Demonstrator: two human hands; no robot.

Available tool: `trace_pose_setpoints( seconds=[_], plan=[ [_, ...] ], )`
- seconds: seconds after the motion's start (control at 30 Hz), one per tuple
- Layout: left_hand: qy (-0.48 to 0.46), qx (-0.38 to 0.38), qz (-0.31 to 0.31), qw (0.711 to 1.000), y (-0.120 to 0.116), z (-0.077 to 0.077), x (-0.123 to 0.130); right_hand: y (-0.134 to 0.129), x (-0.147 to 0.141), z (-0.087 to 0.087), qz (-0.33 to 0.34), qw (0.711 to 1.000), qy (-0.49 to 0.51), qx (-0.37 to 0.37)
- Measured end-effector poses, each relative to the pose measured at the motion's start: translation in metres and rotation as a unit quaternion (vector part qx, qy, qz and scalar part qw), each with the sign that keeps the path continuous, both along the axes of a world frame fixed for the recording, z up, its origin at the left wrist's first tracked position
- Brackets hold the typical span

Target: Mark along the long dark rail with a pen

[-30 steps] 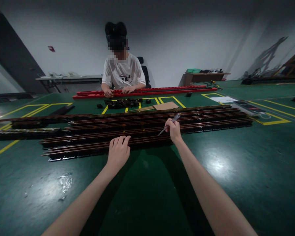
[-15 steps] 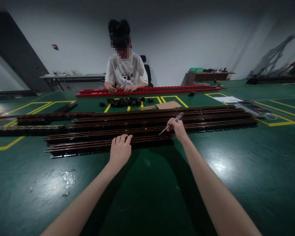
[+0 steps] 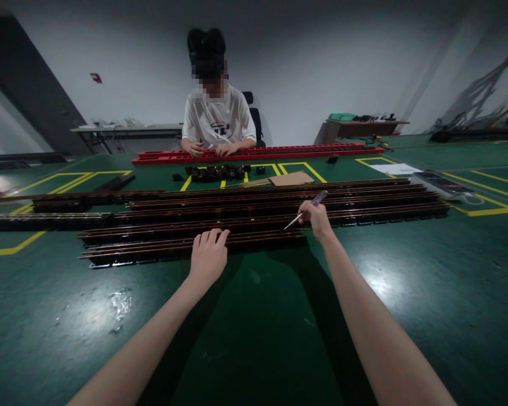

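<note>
On the green table [image 3: 469,282], dark strips [image 3: 262,237] lie side by side, and I see the left hand [image 3: 209,256] laid over the near ones, though I can't tell whether it pinches any. The right hand [image 3: 316,219] grips a slim tool [image 3: 320,197], its tip slanting down toward those strips, while opposite sits a co-worker [image 3: 220,121], hands at a red rail [image 3: 305,153].

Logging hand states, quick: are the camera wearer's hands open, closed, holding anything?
Left hand: over the near dark strips; whether it grips them cannot be told.
Right hand: closed, holding a slim pen-like tool.
</note>
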State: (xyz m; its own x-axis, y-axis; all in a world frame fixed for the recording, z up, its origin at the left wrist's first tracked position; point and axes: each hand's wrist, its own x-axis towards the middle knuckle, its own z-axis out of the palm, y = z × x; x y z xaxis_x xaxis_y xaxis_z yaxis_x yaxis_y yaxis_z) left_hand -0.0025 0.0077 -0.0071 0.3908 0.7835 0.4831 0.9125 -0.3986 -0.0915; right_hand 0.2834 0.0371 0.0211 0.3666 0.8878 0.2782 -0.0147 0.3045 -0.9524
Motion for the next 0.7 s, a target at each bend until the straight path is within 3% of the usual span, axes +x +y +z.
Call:
trace_pose_setpoints(
  seconds=[0.53,0.7],
  plan=[
    [-0.009,-0.001,-0.003,1.0,0.0,0.0,-0.001,0.0,0.017,-0.003,-0.076,0.997,-0.02,-0.006],
    [-0.004,-0.003,-0.003,1.0,0.0,0.001,0.0,0.002,0.019,-0.005,-0.053,0.998,-0.017,-0.009]
  ],
)
